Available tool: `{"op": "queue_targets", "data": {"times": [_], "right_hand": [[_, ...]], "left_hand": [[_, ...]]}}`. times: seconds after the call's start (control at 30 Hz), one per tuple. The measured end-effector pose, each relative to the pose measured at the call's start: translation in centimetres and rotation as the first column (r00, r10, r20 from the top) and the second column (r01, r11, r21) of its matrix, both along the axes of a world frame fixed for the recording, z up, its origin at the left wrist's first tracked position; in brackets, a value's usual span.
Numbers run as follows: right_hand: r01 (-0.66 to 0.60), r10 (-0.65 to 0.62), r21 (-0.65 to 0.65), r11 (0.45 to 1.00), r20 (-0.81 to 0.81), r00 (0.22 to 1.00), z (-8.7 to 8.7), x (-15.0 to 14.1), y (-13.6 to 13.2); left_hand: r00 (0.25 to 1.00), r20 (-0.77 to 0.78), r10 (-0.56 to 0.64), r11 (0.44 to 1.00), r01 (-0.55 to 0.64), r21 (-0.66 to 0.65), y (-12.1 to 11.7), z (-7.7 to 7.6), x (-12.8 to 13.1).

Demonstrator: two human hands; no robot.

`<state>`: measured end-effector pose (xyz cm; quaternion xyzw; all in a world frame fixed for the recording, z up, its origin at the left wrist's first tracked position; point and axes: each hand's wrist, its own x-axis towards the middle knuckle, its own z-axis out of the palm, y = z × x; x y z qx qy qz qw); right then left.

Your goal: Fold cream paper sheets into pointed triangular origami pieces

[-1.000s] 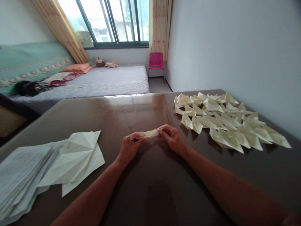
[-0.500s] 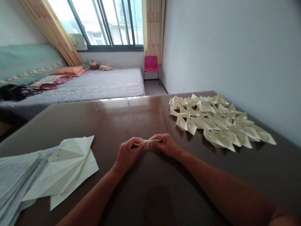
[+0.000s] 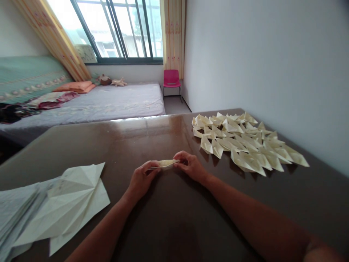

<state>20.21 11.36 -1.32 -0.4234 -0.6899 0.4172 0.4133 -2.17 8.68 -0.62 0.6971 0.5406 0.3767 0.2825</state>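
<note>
A small folded piece of cream paper (image 3: 166, 163) is stretched between my two hands above the brown table (image 3: 160, 207). My left hand (image 3: 143, 177) pinches its left end between thumb and fingers. At the other end, my right hand (image 3: 190, 166) is closed on the paper's tip. The paper looks long and narrow, with its middle showing between the hands. To the right lie many folded paper boats (image 3: 236, 136), packed close together in rows. Creased, unfolded paper sheets (image 3: 73, 200) rest on the left side of the table.
A stack of printed paper (image 3: 16, 207) lies at the table's left edge. Beyond the table are a bed (image 3: 131, 98) and a pink chair (image 3: 171, 78) below the window. A white wall (image 3: 261, 62) runs along the right side.
My hands have moved slightly apart, the left one going leftward, so more of the folded paper shows. The camera view has shifted a little.
</note>
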Motion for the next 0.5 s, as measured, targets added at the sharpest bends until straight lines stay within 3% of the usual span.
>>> {"op": "queue_targets", "data": {"times": [0.1,0.23,0.4,0.5], "right_hand": [[0.032,-0.032,-0.015,0.999,-0.023,0.999,-0.05,0.34,0.32],[0.008,-0.008,0.0,1.0,0.008,1.0,-0.12,0.38,0.42],[0.022,-0.033,0.119,0.993,0.093,0.995,-0.17,0.14,0.18],[0.054,-0.077,0.163,0.985,0.138,0.987,-0.18,-0.17,-0.04]], "left_hand": [[0.996,-0.089,0.003,0.996,0.005,0.092,0.27,-0.38,-0.46],[0.989,-0.139,0.04,0.993,-0.024,0.114,0.37,-0.78,-0.59],[0.958,-0.262,-0.116,0.974,0.161,0.16,0.51,-1.02,-0.04],[0.973,-0.198,-0.119,0.97,0.157,0.188,0.78,-1.12,-0.08]]}}
